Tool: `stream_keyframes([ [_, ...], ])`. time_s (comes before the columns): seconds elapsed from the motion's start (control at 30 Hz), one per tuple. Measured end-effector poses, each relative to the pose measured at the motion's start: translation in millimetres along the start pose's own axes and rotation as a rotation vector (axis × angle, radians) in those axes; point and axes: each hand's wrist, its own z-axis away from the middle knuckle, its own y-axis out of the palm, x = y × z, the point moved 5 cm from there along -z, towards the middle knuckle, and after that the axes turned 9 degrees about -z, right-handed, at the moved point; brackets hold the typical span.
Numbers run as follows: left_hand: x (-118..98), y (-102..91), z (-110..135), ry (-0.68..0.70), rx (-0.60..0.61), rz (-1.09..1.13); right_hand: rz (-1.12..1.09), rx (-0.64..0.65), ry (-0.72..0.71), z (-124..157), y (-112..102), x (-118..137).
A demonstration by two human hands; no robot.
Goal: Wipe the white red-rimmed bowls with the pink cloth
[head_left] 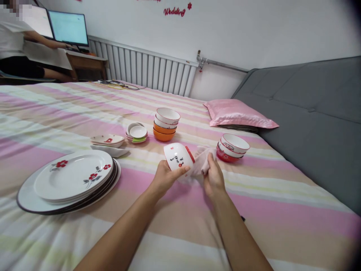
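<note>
In my left hand (pixel 166 177) is a white bowl (pixel 176 156) with a red foot and dark lettering, tipped on its side so the foot faces right. My thumb lies across its outer wall; the other fingers are mostly hidden behind it. My right hand (pixel 213 175) grips a pale cloth (pixel 200 160) beside the bowl's foot. Whether the cloth touches the bowl I cannot tell. Just beyond the right hand stands a short stack of bowls (pixel 235 142), white ones over a red one. Behind the held bowl rises a taller stack of white and orange bowls (pixel 165 134).
Plates (pixel 76 173) with red flowers are piled at left on the striped bedspread (pixel 158 233). Near them lie boat-shaped dishes (pixel 109 151) and small nested dishes (pixel 138 131). A pink pillow (pixel 239 113) rests by the grey headboard (pixel 310 120). Another person (pixel 14 41) sits at a desk, far left.
</note>
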Motion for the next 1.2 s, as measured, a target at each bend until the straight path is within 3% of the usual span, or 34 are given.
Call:
stream_keyframes([
  [0.23,-0.2,8.0,3.6,-0.026,0.149,0.05,0.371,0.204,-0.286,6.9,14.1,22.6],
  [0.47,3.1,5.9,2.1,-0.042,0.103,0.168,0.717,0.348,-0.462,27.8,32.2,33.9],
  [0.83,2.6,-0.7,0.4,-0.033,0.058,0.235,0.597,0.428,-0.366,24.4,30.1,37.8],
  [1.07,0.2,-1.1,1.8,-0.041,0.031,0.245,0.956,0.379,-0.477,26.0,29.2,44.7],
  [1.2,1.5,1.0,1.5,-0.04,0.059,0.248,1.031,0.361,-0.504,26.6,30.3,42.8],
])
